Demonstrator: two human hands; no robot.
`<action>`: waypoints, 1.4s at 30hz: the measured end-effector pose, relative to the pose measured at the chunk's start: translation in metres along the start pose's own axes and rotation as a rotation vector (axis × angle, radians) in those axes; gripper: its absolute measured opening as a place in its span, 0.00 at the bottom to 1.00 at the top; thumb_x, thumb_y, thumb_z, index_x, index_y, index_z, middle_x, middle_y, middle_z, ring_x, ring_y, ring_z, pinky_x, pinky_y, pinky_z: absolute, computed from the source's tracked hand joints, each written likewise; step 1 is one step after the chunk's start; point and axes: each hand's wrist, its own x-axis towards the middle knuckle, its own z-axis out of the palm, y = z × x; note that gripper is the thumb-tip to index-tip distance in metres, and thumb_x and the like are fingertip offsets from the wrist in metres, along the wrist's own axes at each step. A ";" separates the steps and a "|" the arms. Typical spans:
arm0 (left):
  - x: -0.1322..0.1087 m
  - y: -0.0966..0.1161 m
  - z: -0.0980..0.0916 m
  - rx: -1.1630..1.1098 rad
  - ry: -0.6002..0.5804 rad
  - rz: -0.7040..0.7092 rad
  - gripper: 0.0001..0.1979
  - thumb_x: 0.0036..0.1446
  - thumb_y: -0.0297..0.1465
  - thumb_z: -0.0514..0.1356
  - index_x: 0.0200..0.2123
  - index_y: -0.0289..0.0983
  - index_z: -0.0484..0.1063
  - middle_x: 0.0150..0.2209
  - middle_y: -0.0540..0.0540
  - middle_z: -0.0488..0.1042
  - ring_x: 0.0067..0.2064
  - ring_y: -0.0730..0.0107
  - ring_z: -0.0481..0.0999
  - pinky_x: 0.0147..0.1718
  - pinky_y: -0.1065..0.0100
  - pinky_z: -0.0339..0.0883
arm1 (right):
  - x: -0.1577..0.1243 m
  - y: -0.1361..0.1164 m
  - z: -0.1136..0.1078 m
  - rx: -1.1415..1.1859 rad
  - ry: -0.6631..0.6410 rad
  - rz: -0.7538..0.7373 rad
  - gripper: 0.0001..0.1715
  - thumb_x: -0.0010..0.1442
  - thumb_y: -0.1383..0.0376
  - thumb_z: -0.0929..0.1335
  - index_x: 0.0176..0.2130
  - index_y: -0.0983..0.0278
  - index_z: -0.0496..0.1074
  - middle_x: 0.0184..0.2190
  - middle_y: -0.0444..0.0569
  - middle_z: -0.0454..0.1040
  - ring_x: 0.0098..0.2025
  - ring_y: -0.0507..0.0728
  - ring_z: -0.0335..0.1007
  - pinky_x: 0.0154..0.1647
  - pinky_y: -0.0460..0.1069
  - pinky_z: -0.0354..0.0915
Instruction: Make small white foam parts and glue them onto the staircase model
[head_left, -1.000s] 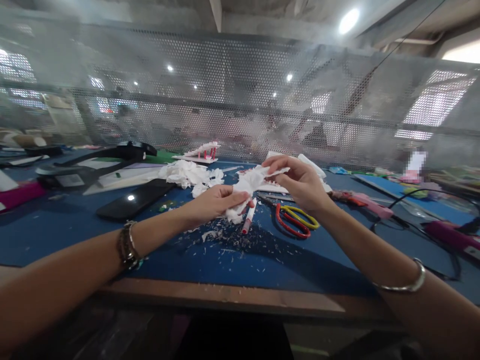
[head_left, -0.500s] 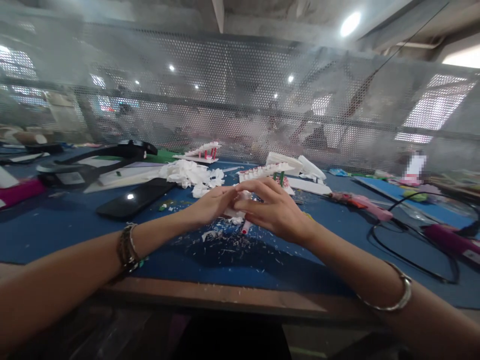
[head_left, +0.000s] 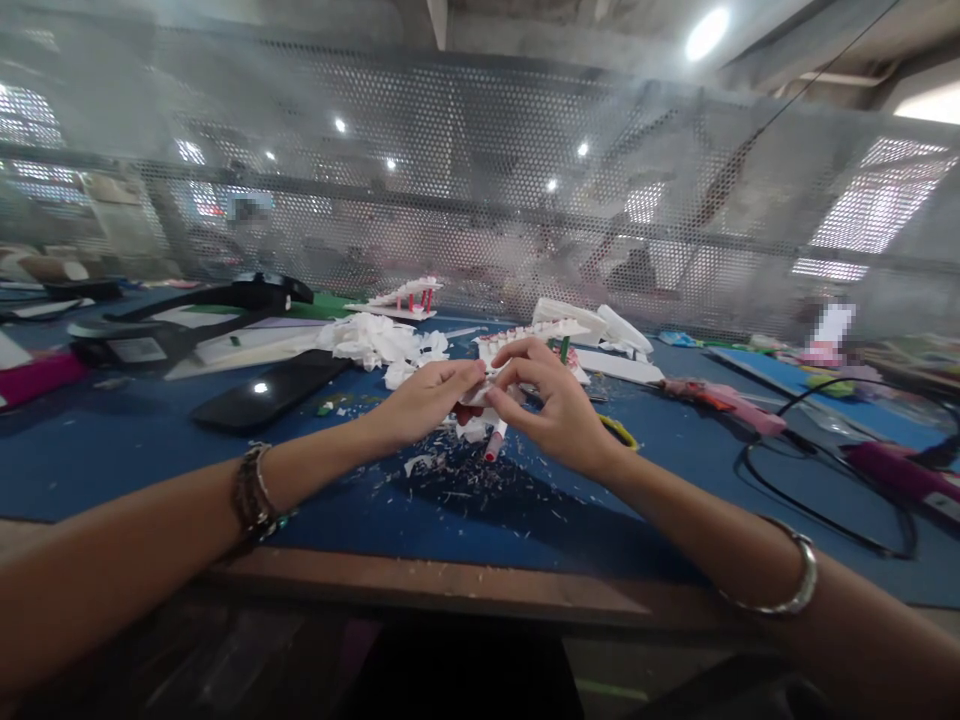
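Observation:
My left hand and my right hand meet over the blue mat, both pinched on a crumpled piece of white paper held between them. Below the paper a red-and-white marker lies on the mat among small paper shavings. Scissors with yellow and red handles lie mostly hidden behind my right hand. A pile of white paper scraps sits just beyond my left hand.
A black phone lies left of the hands. White paper models stand behind them, another model farther back. A glue gun and black cable lie at right. A perforated metal screen backs the table.
My right hand, raised and pulling the paper up a second ago, has come down to my left hand. Both now hold the paper close together, low over the marker.

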 end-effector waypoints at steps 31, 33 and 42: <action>0.003 -0.001 0.001 -0.487 0.126 -0.199 0.06 0.47 0.28 0.59 0.21 0.34 0.67 0.23 0.52 0.69 0.28 0.78 0.69 0.35 0.73 0.60 | -0.002 0.004 -0.009 -0.582 -0.006 -0.306 0.09 0.58 0.66 0.60 0.36 0.62 0.68 0.32 0.49 0.63 0.32 0.53 0.59 0.30 0.48 0.60; 0.003 -0.001 0.002 -0.540 0.114 -0.229 0.06 0.48 0.28 0.57 0.21 0.34 0.68 0.23 0.52 0.69 0.28 0.78 0.68 0.34 0.73 0.60 | -0.003 0.003 -0.009 -0.670 -0.020 -0.357 0.11 0.59 0.67 0.59 0.36 0.64 0.69 0.27 0.48 0.64 0.29 0.52 0.58 0.25 0.47 0.57; 0.002 0.000 0.002 -0.567 0.127 -0.257 0.07 0.46 0.27 0.59 0.18 0.34 0.70 0.20 0.52 0.67 0.27 0.78 0.65 0.31 0.74 0.58 | -0.004 0.004 -0.013 -0.722 -0.066 -0.433 0.13 0.60 0.70 0.57 0.37 0.66 0.69 0.27 0.48 0.71 0.29 0.52 0.61 0.27 0.47 0.58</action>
